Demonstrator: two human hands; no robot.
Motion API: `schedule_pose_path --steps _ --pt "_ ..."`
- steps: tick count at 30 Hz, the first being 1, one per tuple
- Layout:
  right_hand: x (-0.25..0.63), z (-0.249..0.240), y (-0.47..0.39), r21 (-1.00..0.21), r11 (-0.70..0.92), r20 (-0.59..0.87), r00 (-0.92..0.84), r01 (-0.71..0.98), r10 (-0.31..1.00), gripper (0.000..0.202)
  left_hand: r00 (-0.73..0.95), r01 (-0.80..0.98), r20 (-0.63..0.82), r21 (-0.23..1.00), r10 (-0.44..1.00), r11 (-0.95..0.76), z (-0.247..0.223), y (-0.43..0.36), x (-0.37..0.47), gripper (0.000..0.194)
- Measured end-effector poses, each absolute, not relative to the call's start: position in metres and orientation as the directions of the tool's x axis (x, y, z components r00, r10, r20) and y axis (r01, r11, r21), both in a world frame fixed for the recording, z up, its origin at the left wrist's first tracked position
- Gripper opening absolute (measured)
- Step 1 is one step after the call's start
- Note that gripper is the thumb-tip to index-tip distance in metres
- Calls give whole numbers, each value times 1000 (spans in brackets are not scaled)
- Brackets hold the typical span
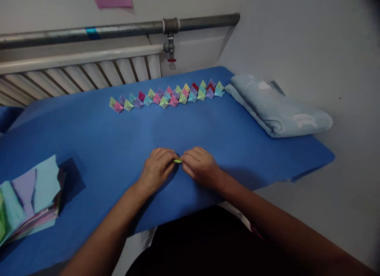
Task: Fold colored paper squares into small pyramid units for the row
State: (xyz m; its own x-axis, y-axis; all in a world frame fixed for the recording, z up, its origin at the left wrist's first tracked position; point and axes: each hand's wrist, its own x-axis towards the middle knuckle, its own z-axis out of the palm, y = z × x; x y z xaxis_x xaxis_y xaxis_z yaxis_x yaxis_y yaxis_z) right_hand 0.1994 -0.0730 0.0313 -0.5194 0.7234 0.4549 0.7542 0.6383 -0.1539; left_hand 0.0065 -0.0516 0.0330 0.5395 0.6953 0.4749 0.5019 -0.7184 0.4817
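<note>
A small yellow-green piece of paper [177, 161] shows between my two hands, just above the blue surface. My left hand [157, 168] pinches its left end, fingers curled together. At the right end, my right hand [202, 166] is closed on the same piece. Most of the paper is hidden by my fingers. Beyond my hands, several folded paper shapes [164, 101] in pink, green, purple, blue, yellow and red stand in staggered rows.
A stack of coloured paper sheets [44, 181] lies at the left. A folded light-blue cloth [276, 108] rests at the right against the wall. Behind the blue-covered table [118, 137] are a white radiator [124, 69] and a metal pipe [130, 29].
</note>
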Motion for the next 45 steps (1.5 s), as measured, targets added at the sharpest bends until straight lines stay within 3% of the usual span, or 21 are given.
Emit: schedule_pose_path --steps 5,9,14,21,36,45 --pt "197 23 -69 16 663 452 -596 749 663 29 609 597 533 180 587 -782 28 -58 7 18" --pt "198 20 -74 9 693 346 -652 721 674 22 673 591 484 104 560 -800 25 -66 5 21" --pt "201 22 -85 -141 631 241 -591 763 770 17 646 604 424 226 635 -765 22 -75 -1 19" --pt "204 18 -83 -329 567 225 -521 755 823 15 580 617 395 358 712 -701 22 -76 -4 14" --pt "201 20 -81 -392 507 197 -468 768 861 21 558 641 369 377 744 -668 22 -71 -7 14" --pt "190 26 -80 -436 383 129 -364 815 922 19 447 769 169 428 878 -474 31 -72 4 20"
